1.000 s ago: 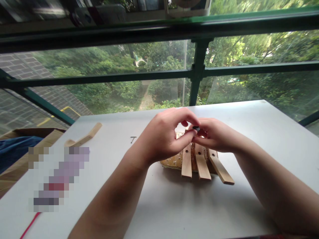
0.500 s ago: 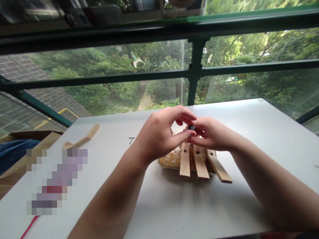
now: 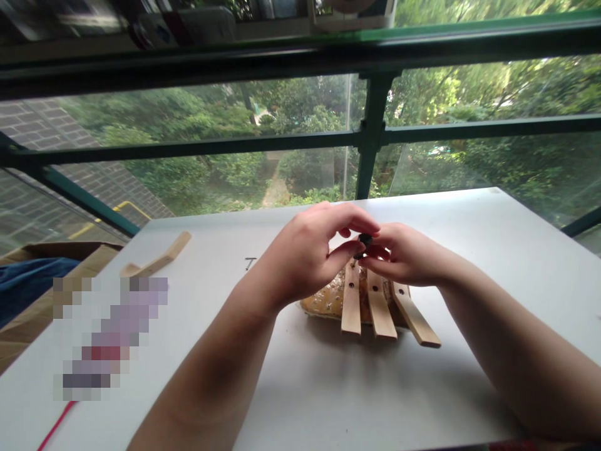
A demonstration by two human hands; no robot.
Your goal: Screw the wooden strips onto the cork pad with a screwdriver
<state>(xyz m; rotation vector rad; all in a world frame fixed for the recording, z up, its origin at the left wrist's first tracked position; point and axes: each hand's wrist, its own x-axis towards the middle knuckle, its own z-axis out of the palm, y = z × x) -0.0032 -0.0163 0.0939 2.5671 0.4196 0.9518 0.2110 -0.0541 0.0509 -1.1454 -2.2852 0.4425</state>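
Note:
My left hand point(image 3: 305, 257) and my right hand point(image 3: 399, 254) meet above the middle of the white table point(image 3: 300, 388). Both pinch a small black part point(image 3: 364, 240) between their fingertips. Just below them lie three wooden slats point(image 3: 378, 307) with holes, fanned out toward me. The slats rest on a brown, speckled, clear-wrapped piece point(image 3: 328, 299). Their far ends are hidden under my fingers.
A loose wooden slat point(image 3: 157, 258) lies at the table's far left, and a small metal pin point(image 3: 250, 263) sits beside it. A blurred-out item point(image 3: 107, 338) lies at the left. A cardboard box with blue cloth point(image 3: 28, 282) stands off the left edge. A window railing runs behind.
My fingers have shifted slightly around the small black part. The slats and the rest have not moved; only the camera view has wobbled.

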